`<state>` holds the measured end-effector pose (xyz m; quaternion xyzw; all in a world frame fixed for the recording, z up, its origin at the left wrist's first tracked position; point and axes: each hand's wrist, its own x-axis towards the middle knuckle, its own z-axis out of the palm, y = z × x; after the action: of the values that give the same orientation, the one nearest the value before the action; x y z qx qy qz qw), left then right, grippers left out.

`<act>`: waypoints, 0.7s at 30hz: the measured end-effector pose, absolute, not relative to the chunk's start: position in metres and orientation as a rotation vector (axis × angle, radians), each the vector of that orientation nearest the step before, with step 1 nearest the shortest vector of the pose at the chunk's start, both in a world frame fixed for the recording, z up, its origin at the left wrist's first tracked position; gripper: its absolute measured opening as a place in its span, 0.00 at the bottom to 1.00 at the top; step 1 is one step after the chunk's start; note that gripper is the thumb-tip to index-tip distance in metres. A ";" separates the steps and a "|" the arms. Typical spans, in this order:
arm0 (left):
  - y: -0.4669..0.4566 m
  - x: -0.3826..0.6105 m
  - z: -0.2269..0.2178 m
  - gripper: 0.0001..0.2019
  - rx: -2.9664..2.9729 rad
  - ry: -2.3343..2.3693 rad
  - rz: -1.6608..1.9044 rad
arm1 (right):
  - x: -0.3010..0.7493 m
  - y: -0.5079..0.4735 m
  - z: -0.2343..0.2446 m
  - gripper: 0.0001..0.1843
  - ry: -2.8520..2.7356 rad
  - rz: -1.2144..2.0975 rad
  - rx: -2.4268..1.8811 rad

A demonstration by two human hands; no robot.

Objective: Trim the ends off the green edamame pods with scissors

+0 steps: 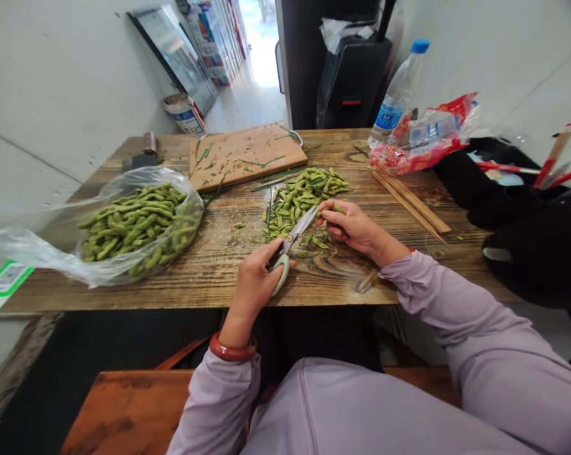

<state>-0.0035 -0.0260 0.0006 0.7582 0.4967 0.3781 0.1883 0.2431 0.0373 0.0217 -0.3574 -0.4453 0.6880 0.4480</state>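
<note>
My left hand (257,278) is closed round the green handles of a pair of scissors (292,240), whose blades point up and right. My right hand (354,226) pinches a green edamame pod (338,208) right at the blade tips. Just beyond both hands lies a loose pile of edamame pods (304,193) on the wooden table (209,278), with cut bits scattered around it. A clear plastic bag of edamame pods (138,224) lies open at the left.
A wooden cutting board (245,155) with green scraps sits at the back, a cleaver (140,158) to its left. Wooden sticks (408,202), a red snack bag (425,136) and a water bottle (399,91) are at the right. A black bag (527,189) lies at the far right.
</note>
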 end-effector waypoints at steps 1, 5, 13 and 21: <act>-0.026 -0.003 0.001 0.22 2.143 1.383 1.062 | 0.243 0.037 0.022 0.21 -1.103 1.706 -0.874; -0.026 -0.002 0.002 0.23 2.159 1.358 1.065 | 0.242 0.036 0.022 0.23 -1.118 1.697 -0.865; -0.026 -0.002 0.000 0.27 2.188 1.380 1.024 | 0.243 0.035 0.023 0.23 -1.112 1.676 -0.860; -0.026 -0.002 0.000 0.26 2.247 1.369 0.989 | 0.241 0.034 0.022 0.26 -1.182 1.693 -0.828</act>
<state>-0.0020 -0.0260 0.0003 0.7885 0.4804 0.3471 0.1643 0.2410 0.0338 0.0216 -0.3338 -0.4765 0.6825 0.4424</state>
